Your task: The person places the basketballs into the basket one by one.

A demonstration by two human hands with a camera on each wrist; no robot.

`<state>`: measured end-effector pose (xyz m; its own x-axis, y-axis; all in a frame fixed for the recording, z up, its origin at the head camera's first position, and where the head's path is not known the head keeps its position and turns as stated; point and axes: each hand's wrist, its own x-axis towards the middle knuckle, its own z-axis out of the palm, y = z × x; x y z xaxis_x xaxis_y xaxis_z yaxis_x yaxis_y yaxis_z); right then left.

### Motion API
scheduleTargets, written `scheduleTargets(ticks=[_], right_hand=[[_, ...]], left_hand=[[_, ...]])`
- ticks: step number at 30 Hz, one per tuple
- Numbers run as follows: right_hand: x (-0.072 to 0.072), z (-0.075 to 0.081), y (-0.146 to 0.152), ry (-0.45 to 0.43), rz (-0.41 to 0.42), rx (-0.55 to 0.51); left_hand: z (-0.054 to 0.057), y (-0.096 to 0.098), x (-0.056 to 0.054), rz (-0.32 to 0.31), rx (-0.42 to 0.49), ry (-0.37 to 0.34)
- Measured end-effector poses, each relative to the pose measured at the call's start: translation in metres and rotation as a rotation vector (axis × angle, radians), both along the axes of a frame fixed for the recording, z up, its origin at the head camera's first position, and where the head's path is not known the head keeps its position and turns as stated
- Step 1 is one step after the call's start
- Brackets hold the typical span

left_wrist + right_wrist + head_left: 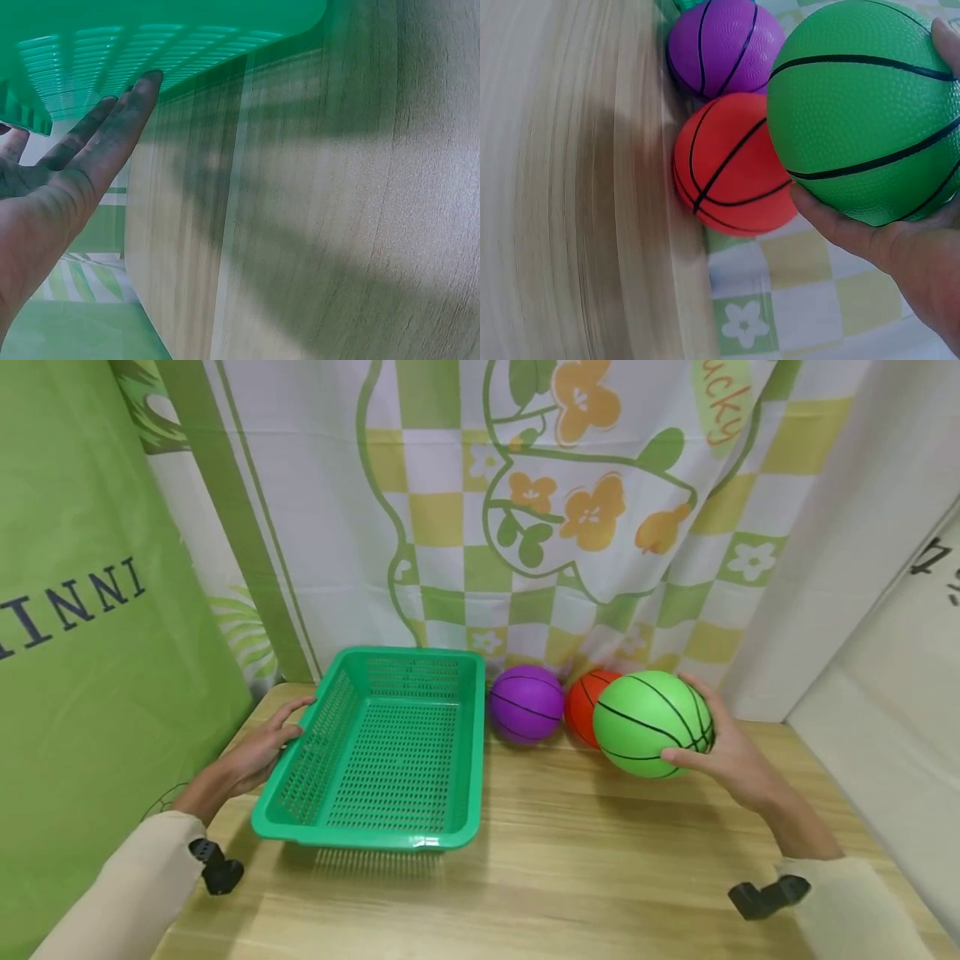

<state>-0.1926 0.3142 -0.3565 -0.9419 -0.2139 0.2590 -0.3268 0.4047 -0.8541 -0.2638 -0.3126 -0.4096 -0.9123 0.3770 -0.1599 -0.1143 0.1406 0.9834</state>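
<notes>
Green ball (654,724), head view: we find it in the right hand (738,768), in front of the red ball (581,710) and apparently clear of the table (562,877). Thumb and fingers curve round its right side; we judge this wide grip suits a round body that offers no edge to pinch. The purple ball (527,703) lies between the red ball and the green basket (482,743); we take the curtain (330,527) behind to be a likely stop against rolling. The left hand (258,758) is at the basket's left side, in our judgement to steady it. Its open top faces up, and we see no ball inside.

Writing: on the green cloth (75,718) we read "INNI", preceded by a cut-off letter; on the curtain, "ucky" in orange, its first letter out of frame. Dark marks on the right-hand panel (885,693) are too incomplete to read. We note no brand on balls or basket.

Left wrist view: we record straight fingers, slightly apart, against the slatted wall; whether the thumb clamps the rim we cannot tell.

Right wrist view: we confirm the right hand cupping the green ball, red and purple balls close together beyond. No lettering shows on them.
</notes>
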Motion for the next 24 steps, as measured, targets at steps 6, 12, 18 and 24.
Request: scheduleTargets(ticks=[6, 12, 18, 24], right_hand=[[-0.002, -0.001, -0.012, -0.014, 0.018, -0.012], [-0.002, 0.000, -0.021, 0.001, 0.040, -0.008], [-0.005, 0.003, -0.029, 0.019, 0.041, 0.013], [-0.009, 0.003, -0.039, 0.018, 0.087, -0.021]], left_hand=[[0.000, -0.001, 0.001, 0.004, -0.006, -0.007], [0.000, 0.000, 0.001, 0.001, -0.009, -0.009], [0.001, 0.002, 0.000, 0.009, -0.012, -0.009], [0.001, 0.002, 0.001, 0.012, -0.010, -0.008]])
